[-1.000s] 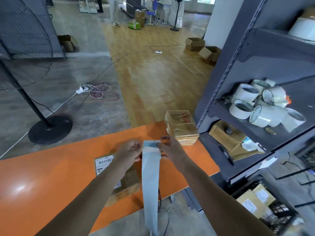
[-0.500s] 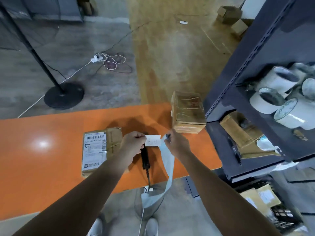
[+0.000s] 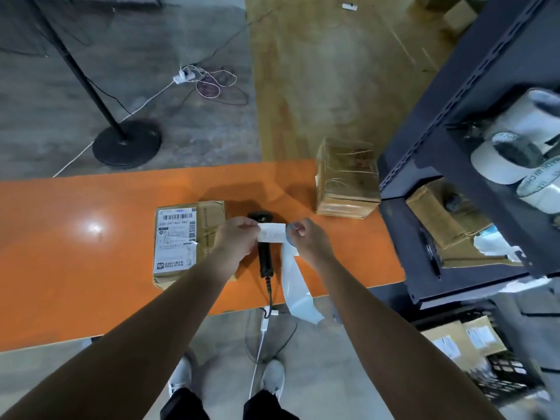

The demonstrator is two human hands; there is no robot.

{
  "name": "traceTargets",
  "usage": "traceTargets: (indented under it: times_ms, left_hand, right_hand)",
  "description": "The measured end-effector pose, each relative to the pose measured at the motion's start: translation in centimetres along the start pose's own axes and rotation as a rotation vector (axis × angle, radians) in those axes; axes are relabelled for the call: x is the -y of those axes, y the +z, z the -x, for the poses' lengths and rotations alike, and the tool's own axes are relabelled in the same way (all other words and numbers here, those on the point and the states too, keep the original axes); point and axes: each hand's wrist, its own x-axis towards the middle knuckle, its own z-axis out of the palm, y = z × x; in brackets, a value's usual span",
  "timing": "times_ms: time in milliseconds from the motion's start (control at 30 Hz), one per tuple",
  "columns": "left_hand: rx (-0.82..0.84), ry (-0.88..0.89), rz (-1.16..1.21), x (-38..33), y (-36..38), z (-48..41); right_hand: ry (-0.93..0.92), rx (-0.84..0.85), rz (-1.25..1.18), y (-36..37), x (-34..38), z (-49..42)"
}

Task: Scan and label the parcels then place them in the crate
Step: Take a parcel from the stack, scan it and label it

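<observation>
A brown parcel point(image 3: 188, 241) with a white barcode label lies flat on the orange table point(image 3: 75, 253). My left hand point(image 3: 235, 237) pinches the left edge of a small white label point(image 3: 271, 232) above the table. My right hand point(image 3: 306, 241) pinches the pale backing strip point(image 3: 295, 283), which hangs down past the table's front edge. Below the label a black handheld scanner point(image 3: 264, 253) lies on the table, its cable running off the front. A second, tape-wrapped parcel point(image 3: 347, 177) stands at the table's far right. A black crate point(image 3: 497, 365) holding labelled parcels sits on the floor at lower right.
A dark metal shelf rack point(image 3: 454, 131) stands right of the table with tape rolls point(image 3: 512, 159) and cardboard boxes on its shelves. A fan stand base point(image 3: 126, 144) and loose cables point(image 3: 209, 83) lie on the floor beyond the table. My shoes show under the table's front edge.
The view has tilted down toward the table. The white label has come off the backing strip, held by my left hand, while the strip has swung right in my right hand.
</observation>
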Motion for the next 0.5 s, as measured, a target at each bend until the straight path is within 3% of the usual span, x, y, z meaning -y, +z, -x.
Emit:
traceTargets:
  times_ms: [267, 500]
  left_hand:
    - [-0.004, 0.042, 0.006, -0.9, -5.0, 0.3]
    - [-0.036, 0.039, 0.104, 0.1, -10.3, 0.3]
  right_hand:
    - [-0.019, 0.042, -0.229, 1.4, 4.9, 1.8]
    - [-0.098, 0.064, -0.252, 4.5, 9.5, 3.5]
